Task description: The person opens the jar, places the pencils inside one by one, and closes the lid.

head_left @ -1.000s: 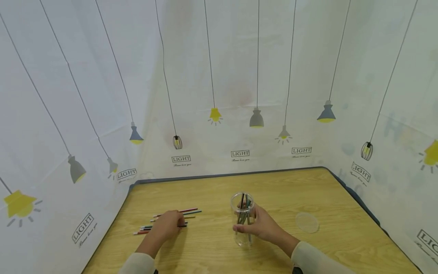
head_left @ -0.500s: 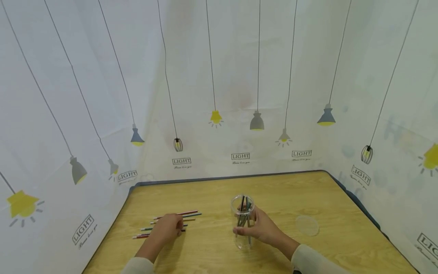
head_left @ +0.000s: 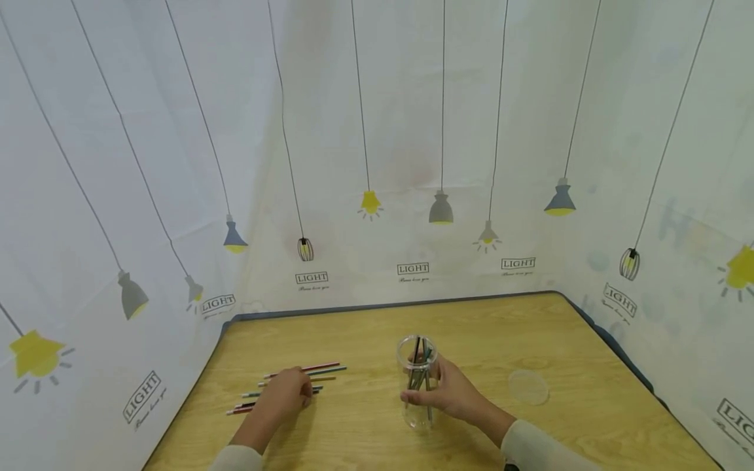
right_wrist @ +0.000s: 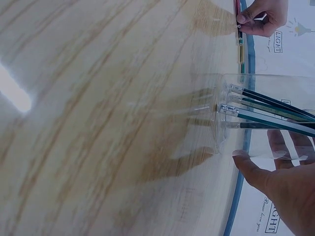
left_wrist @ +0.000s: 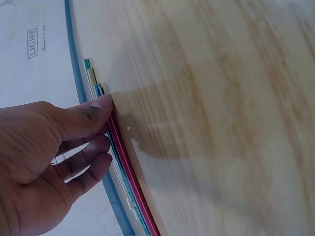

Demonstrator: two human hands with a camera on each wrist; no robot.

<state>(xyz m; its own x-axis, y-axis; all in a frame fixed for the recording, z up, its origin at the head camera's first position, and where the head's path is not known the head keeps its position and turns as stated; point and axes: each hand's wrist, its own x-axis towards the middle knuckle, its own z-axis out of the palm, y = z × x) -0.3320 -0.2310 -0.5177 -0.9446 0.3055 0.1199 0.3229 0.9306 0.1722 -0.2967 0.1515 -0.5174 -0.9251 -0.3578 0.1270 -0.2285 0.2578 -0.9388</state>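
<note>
My left hand [head_left: 285,396] is over a loose group of pencils lying on the table at the left. In the left wrist view its thumb and index finger pinch a pencil at the near side of the row, beside a red pencil [left_wrist: 129,169]. The other fingers are bent loosely. My right hand [head_left: 456,392] grips a clear cylindrical jar [head_left: 417,418] round its side; the jar stands upright without a cover. Several dark and green pencils [right_wrist: 268,117] lean inside it, eraser ends down at the bottom.
A thin translucent disc [head_left: 528,387] lies flat on the wood-grain table [head_left: 483,327], right of the jar. White sheeting [head_left: 377,131] printed with hanging lamps encloses the table's back and sides.
The left hand has shifted slightly among the pencils, and the nearest red and dark ones now lie a little closer to the person. The right hand and jar keep their place.
</note>
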